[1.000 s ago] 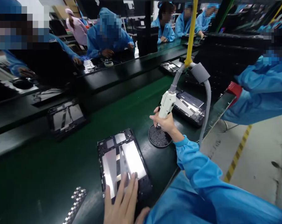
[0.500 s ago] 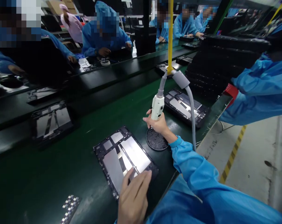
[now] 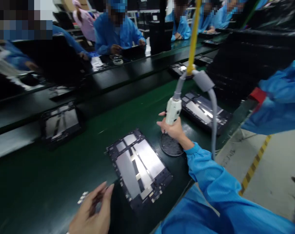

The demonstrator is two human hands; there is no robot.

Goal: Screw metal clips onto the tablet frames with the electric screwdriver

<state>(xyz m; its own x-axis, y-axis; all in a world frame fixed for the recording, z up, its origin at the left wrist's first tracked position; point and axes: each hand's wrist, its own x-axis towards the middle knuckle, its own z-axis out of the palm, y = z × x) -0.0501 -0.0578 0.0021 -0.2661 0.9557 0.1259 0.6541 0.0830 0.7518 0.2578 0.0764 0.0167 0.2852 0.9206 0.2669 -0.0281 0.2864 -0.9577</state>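
My right hand [image 3: 173, 130] is wrapped round a white electric screwdriver [image 3: 173, 110] that hangs from a yellow cable, its tip over a round black screw tray [image 3: 171, 148]. An open tablet back frame [image 3: 140, 167] with silvery plates lies on the green belt in front of me. My left hand [image 3: 92, 213] hovers left of the frame, fingers curled over a strip of small metal parts [image 3: 83, 196]. The blur hides whether it holds anything.
Two more tablet frames [image 3: 60, 122] [image 3: 203, 110] lie on the green conveyor belt [image 3: 127, 110]. A blue-sleeved co-worker [image 3: 279, 104] stands at the right beside stacked black trays [image 3: 245, 55]. Several people in blue coats work across the line.
My left hand has lifted off the tablet frame and moved left toward the strip of metal parts. The right hand stays on the screwdriver above the screw tray.
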